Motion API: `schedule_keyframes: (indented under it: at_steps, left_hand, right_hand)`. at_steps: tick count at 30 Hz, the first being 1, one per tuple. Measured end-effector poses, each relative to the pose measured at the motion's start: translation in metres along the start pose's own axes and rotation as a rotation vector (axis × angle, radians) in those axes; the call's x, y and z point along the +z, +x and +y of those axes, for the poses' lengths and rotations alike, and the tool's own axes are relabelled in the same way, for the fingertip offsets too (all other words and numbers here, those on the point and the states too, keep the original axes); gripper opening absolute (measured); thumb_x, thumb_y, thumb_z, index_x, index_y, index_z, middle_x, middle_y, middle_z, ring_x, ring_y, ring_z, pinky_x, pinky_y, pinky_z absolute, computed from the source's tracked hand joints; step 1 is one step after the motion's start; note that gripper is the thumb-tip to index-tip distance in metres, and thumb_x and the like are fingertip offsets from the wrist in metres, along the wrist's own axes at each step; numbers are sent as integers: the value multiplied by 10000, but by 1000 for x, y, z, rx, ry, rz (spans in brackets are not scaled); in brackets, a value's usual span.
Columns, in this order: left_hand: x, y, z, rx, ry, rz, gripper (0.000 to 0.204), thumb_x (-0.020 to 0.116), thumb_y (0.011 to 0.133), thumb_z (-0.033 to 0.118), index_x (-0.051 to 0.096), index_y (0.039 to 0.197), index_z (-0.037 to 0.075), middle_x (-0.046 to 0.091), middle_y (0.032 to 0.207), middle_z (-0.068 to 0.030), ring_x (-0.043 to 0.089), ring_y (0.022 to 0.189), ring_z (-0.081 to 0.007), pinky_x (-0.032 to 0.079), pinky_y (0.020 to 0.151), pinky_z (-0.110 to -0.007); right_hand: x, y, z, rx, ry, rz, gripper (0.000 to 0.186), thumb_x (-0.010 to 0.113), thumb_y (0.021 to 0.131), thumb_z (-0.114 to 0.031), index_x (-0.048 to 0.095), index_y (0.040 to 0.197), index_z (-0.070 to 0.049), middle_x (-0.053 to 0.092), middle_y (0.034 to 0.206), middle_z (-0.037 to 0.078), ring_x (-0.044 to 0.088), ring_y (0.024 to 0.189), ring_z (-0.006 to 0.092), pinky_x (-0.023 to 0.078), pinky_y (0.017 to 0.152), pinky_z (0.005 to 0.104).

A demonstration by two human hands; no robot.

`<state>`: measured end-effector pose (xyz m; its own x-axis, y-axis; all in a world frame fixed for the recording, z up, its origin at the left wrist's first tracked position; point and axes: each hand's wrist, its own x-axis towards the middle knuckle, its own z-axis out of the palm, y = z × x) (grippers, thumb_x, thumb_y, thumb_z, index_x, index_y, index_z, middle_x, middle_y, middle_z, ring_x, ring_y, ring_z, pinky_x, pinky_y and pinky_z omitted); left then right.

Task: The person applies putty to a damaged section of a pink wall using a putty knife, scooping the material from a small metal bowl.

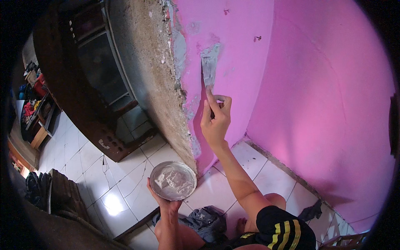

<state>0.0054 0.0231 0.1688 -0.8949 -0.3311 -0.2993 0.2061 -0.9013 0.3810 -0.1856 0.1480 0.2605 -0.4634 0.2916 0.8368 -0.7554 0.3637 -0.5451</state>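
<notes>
My right hand [216, 121] is closed around the lower end of a putty knife [209, 68], its flat grey blade pointing up against the pink wall [241, 62]. At the blade's tip lies a patch of grey-white putty [211, 51] on the wall. Low and to the left, my left hand [164, 200] holds a round metal bowl [193, 183] from beneath and at its side. Whitish putty [172, 180] with a rough, scooped surface fills part of the bowl. Most of the knife's handle is hidden by my fingers.
The wall's rough, chipped edge [179, 79] shows bare plaster and grey patches. A dark wooden door frame [112, 146] stands on the left. Grey cloth [208, 221] lies on the white tiled floor [129, 200] beside me. Two small hooks [257, 38] stick out above right.
</notes>
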Motion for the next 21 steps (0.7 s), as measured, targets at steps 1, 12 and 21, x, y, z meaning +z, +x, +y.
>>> schedule_keyframes:
  at_steps: [1,12,21]
  left_hand:
    - [1,0,0,-5,-1,4,673,403,900,635,513,1282,92,550,1260,-142,540,1123,-348,449,977,-526]
    - [-6,5,1,-6,13,-14,700,418,871,664,524,1271,99,557,1249,-129,544,1110,-338,451,961,-520]
    - [4,-1,-1,56,111,58,751,472,814,713,557,1240,101,587,1200,-107,564,1065,-311,463,940,-490]
  right_hand:
    - [-6,-3,-2,15,23,-21,386,604,877,6,657,1228,-146,488,911,58,456,664,122,412,563,253]
    - [-55,63,-6,-44,-117,-76,323,609,896,-79,671,1203,-155,518,909,55,520,650,132,457,579,285]
    - [-45,62,1,-23,-119,-66,305,611,897,-117,676,1191,-163,533,931,61,558,637,151,479,597,310]
